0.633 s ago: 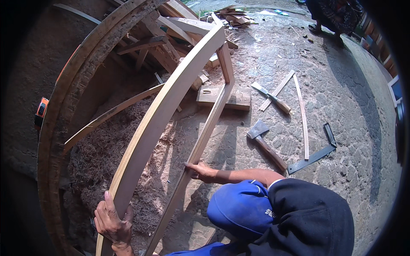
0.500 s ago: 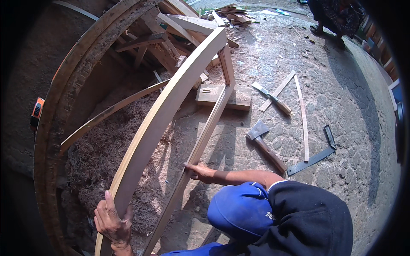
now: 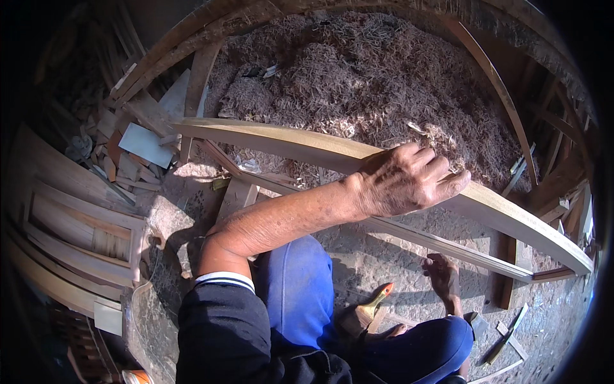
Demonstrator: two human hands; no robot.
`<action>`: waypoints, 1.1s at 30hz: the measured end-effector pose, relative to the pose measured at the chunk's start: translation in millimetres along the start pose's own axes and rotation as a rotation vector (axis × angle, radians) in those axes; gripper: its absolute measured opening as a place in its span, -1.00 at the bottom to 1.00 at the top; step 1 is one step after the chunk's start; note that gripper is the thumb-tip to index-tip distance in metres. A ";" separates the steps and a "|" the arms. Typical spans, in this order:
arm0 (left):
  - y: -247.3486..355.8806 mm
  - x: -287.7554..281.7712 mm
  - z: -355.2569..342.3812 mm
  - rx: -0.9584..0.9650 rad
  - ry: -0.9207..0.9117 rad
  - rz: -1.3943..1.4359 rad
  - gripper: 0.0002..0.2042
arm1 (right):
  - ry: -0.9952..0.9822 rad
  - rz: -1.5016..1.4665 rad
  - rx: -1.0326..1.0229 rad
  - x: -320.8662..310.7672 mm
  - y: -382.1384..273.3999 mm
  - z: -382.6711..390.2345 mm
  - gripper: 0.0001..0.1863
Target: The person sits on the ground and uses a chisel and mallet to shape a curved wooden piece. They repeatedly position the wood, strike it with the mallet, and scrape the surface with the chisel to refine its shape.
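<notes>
L hand (image 3: 414,182) grips the upper rail of 1 curved wooden frame (image 3: 483,203), held beyond 2 blue-clad knees; R hand (image 3: 442,275), fingers loose & open, is nr lower rail. 1 paintbrush (image 3: 369,310) lies btwn knees; 1 orange-and-white container (image 3: 136,377), contents unclear, lower L; 1 heap of shavings (image 3: 332,70) behind.

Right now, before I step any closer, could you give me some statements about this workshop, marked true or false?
1. The left hand is on the wooden frame. True.
2. The right hand is holding the brush. False: the brush lies apart from that hand.
3. Shavings are heaped beyond the frame. True.
4. The person's trousers are red. False: the trousers are blue.
5. The white panel lies to the right of the left hand. False: the panel lies to its left.
</notes>
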State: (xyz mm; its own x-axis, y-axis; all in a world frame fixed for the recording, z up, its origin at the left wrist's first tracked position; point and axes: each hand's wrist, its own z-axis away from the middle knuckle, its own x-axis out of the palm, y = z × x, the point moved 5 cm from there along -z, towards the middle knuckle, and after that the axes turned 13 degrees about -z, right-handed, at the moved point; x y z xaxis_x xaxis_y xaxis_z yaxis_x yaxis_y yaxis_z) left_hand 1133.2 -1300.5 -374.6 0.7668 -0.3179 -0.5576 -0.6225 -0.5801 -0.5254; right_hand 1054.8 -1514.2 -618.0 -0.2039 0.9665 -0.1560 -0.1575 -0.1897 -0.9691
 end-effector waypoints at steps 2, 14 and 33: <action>0.8 -3.2 -1.1 0.001 0.001 -0.009 -0.63 | 0.117 0.434 -0.585 -10.7 -86.8 20.4 -0.70; -22.6 -13.8 23.9 -0.134 -0.066 -0.031 -0.58 | 0.516 1.217 -0.843 -32.8 -255.2 5.4 -0.42; -51.8 -46.6 68.8 -0.498 -0.610 0.184 -0.43 | 0.077 0.900 -0.461 -43.6 -250.6 11.3 -0.58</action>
State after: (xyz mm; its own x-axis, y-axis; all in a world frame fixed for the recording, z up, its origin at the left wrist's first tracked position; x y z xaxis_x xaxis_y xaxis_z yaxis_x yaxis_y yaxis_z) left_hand 1118.9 -1204.1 -365.6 0.3486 -0.0592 -0.9354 -0.4772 -0.8702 -0.1228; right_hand 1092.3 -1510.7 -366.2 0.0023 0.5094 -0.8606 0.4157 -0.7832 -0.4624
